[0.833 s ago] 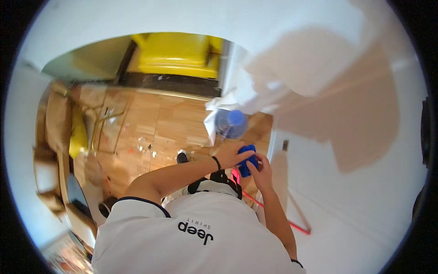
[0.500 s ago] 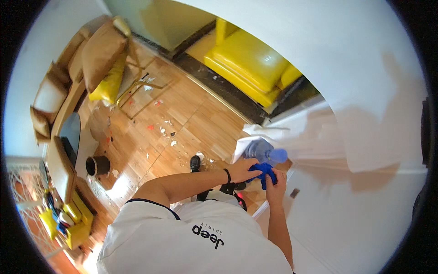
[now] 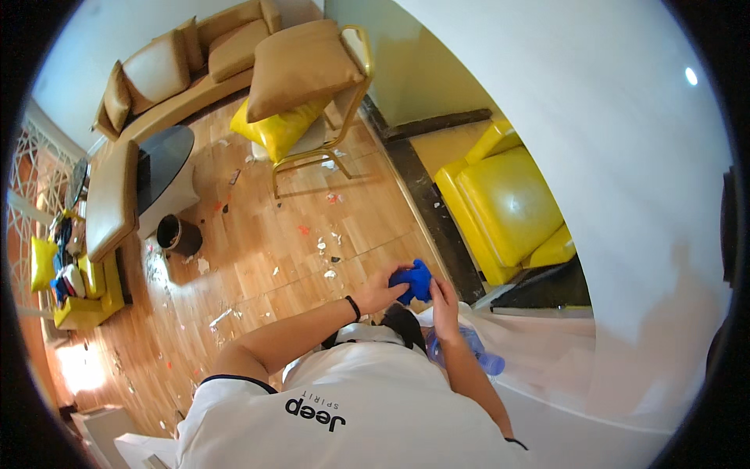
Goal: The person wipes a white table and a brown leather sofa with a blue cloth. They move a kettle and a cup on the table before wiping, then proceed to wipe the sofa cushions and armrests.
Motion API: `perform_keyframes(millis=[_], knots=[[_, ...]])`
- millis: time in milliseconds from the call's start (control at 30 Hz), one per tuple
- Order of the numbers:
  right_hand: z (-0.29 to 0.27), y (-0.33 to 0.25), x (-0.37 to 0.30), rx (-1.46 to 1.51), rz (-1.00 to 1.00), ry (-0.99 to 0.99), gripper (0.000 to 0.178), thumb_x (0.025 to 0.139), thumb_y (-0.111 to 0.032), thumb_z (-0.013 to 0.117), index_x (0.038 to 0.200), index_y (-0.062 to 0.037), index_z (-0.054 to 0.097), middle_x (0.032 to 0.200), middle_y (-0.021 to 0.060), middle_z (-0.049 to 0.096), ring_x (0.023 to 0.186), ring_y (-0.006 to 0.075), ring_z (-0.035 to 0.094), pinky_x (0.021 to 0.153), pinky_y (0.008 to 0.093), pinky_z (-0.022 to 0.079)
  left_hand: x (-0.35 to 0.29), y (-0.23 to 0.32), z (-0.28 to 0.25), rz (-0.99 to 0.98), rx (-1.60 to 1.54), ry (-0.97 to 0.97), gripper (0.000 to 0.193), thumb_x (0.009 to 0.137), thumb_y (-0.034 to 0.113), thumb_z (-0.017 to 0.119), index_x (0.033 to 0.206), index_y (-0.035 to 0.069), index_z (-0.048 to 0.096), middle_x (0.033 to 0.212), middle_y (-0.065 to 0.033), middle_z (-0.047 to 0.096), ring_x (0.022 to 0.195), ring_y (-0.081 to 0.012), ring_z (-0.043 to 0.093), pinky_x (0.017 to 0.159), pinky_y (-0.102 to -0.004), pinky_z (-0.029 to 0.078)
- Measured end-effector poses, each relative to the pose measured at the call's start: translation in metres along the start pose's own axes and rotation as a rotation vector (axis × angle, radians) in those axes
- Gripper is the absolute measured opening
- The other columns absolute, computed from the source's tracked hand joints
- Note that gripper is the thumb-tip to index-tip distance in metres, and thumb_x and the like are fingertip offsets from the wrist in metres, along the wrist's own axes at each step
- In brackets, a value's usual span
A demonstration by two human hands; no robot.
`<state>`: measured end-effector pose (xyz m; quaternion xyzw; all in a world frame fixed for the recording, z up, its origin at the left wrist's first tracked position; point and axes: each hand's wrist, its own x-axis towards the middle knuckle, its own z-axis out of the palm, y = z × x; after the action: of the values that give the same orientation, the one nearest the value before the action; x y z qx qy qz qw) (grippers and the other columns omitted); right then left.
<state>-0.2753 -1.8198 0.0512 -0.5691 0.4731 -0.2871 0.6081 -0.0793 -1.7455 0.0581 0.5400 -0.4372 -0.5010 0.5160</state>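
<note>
The person's left hand (image 3: 380, 291) and right hand (image 3: 444, 301) meet in front of the chest, both closed on a small, soft, bright blue crumpled thing (image 3: 414, 281), perhaps a glove or a cloth; its exact kind is too small to tell. The left hand grips it from the left and the right hand from the lower right, fingers wrapped around it, apparently so the two hands can pull or work it between them. Around them, from largest to smallest: a white wall (image 3: 594, 156) curves across the right of the view; a wooden plank floor (image 3: 258, 266) strewn with small scraps of litter fills the middle; a long tan sofa (image 3: 180, 70) runs along the far upper left; a glossy yellow armchair (image 3: 504, 207) sits against the wall on the right; a gold-framed chair (image 3: 312, 94) carries tan and yellow cushions; a round dark glass table (image 3: 160, 160) stands by the sofa; a small dark bin (image 3: 173, 233) stands on the floor near it. The person wears a white short-sleeved shirt (image 3: 351, 414) and a black band (image 3: 353, 307) on the left wrist. Just below the right hand, a pale blue translucent bottle-like thing (image 3: 473, 352) lies against white sheeting (image 3: 547, 352).
</note>
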Motion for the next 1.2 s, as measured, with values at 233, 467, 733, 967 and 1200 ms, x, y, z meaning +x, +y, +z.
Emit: perform_keyframes(millis=[233,467,733,967,1200], knots=[[0.093,-0.059,0.079,0.395,0.293,-0.281,0.051,0.1,-0.036,0.068,0.141,-0.0104,0.053,0.124,0.0044,0.064,0.111,0.016,0.062,0.094,0.0327,0.052,0.03,0.03,-0.036,0.119,0.221,0.331,0.065,0.084,0.004,0.073,0.145,0.006,0.049,0.13,-0.0206,0.062,0.121,-0.0355,0.061,0.103,-0.0418,0.05],[0.162,-0.087,0.187,0.087,0.14,-0.347,0.048,0.095,-0.034,0.075,0.124,-0.0002,0.057,0.108,0.0086,0.068,0.095,0.0165,0.067,0.081,0.0321,0.056,0.071,0.038,-0.11,0.085,0.385,0.515,0.071,0.085,0.01,0.078,0.147,0.0,0.045,0.134,-0.0242,0.06,0.123,-0.0391,0.06,0.102,-0.0437,0.05],[0.278,-0.088,0.244,-0.198,0.036,-0.559,0.059,0.092,-0.045,0.076,0.12,0.0021,0.055,0.104,0.016,0.068,0.094,0.0237,0.067,0.083,0.0365,0.056,0.061,0.034,-0.212,-0.035,0.279,0.695,0.067,0.089,0.008,0.076,0.148,-0.002,0.045,0.136,-0.0221,0.061,0.125,-0.0299,0.061,0.103,-0.0397,0.051],[0.424,-0.086,0.274,-0.278,-0.051,-0.699,0.055,0.094,-0.047,0.072,0.121,-0.0008,0.057,0.102,0.0151,0.069,0.092,0.0247,0.067,0.084,0.0376,0.055,0.033,0.032,-0.349,-0.151,0.193,0.855,0.056,0.089,0.009,0.077,0.141,0.002,0.056,0.126,-0.0161,0.068,0.113,-0.0231,0.066,0.099,-0.0361,0.052],[0.58,-0.14,0.285,-0.446,0.037,-0.858,0.057,0.095,-0.049,0.07,0.125,-0.0016,0.059,0.115,0.0159,0.068,0.107,0.0247,0.065,0.094,0.0368,0.051,-0.011,0.024,-0.525,-0.169,0.011,0.724,0.049,0.092,0.001,0.067,0.14,0.006,0.058,0.127,-0.0117,0.066,0.117,-0.0221,0.063,0.098,-0.0361,0.052]])
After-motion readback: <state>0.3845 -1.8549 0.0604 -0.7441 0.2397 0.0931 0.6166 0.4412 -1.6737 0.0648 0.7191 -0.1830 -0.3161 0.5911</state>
